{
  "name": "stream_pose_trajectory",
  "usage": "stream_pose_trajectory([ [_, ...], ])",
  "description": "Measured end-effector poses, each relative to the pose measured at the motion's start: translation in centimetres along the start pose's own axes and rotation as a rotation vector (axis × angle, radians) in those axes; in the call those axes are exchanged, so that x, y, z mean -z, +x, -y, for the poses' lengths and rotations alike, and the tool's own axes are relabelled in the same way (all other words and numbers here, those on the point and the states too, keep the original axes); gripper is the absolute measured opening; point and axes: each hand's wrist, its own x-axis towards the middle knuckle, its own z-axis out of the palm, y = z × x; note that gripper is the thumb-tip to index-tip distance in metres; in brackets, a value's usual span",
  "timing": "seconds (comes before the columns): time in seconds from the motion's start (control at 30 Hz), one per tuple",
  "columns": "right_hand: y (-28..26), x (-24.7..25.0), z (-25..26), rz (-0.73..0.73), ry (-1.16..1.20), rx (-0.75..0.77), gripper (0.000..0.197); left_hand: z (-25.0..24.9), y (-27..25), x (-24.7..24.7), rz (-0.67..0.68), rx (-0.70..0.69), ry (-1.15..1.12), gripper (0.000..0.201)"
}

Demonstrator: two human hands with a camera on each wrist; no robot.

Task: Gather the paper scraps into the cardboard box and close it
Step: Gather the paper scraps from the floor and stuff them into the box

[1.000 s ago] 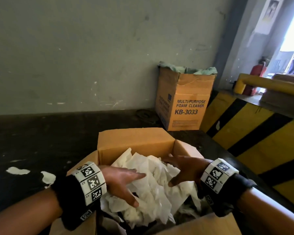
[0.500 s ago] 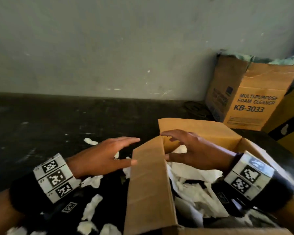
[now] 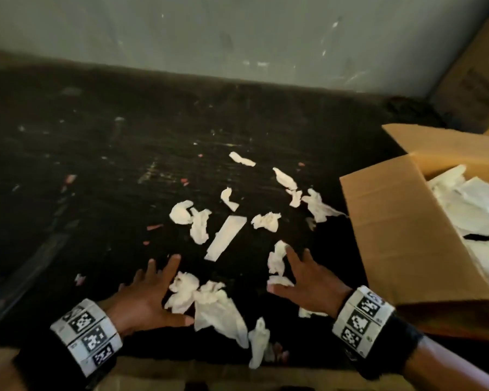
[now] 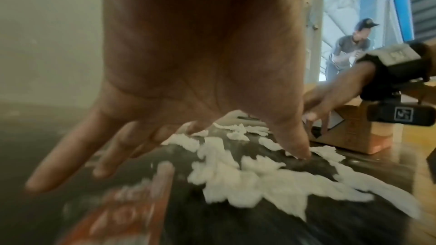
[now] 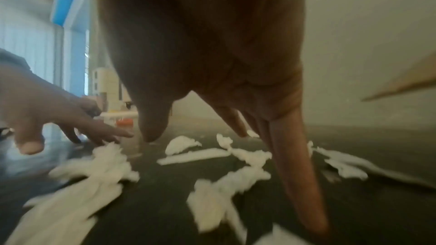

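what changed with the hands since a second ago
Both hands left the cardboard box and moved left, out over the paper scraps on the dark floor. The left hand and right hand are spread open, holding nothing. The box remains open, paper inside.

A dark, scuffed floor speckled with small pink and pale flecks meets a pale grey wall marked with chips and scratches. In the far right corner stands part of a second brown carton, blurred. Through a bright opening in the left wrist view, a person in a cap bends forward. An orange, printed strip, possibly packaging, lies blurred in the foreground.
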Motion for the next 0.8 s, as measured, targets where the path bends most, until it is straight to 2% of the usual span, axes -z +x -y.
stream_pose_trajectory([
  [0.1,-0.4,-4.0,0.2,0.037,-0.027,-0.174,0.109,1.0,0.3,-2.4,0.021,-0.104,-0.055,0.137],
  [0.2,0.3,-6.6,0.9,0.075,0.066,-0.206,0.108,-0.2,0.9,-3.0,0.003,-0.103,-0.012,0.13],
  [0.33,2.1,-6.5,3.3,-0.039,0.253,0.021,0.096,-2.8,1.8,-1.8,0.02,-0.127,0.025,0.115],
  [0.4,2.2,-4.9,3.3,-0.052,0.262,0.127,0.098,-3.3,2.2,-0.9,0.001,-0.129,0.029,0.113],
  [0.47,1.5,-3.9,2.0,-0.011,0.133,0.25,0.112,-2.9,2.0,-0.3,-0.043,-0.139,0.028,0.116],
  [0.57,0.6,-4.9,-0.5,0.0,-0.212,0.412,0.131,-1.4,1.6,-0.6,-0.046,-0.192,0.075,0.123],
  [0.67,1.8,-6.9,-1.1,-0.014,-0.299,0.364,0.133,-1.8,1.5,-1.9,-0.013,-0.233,0.168,0.123],
  [0.8,4.7,-7.3,1.3,-0.101,-0.273,0.296,0.128,-4.5,3.3,-2.2,-0.069,-0.252,0.258,0.122],
])
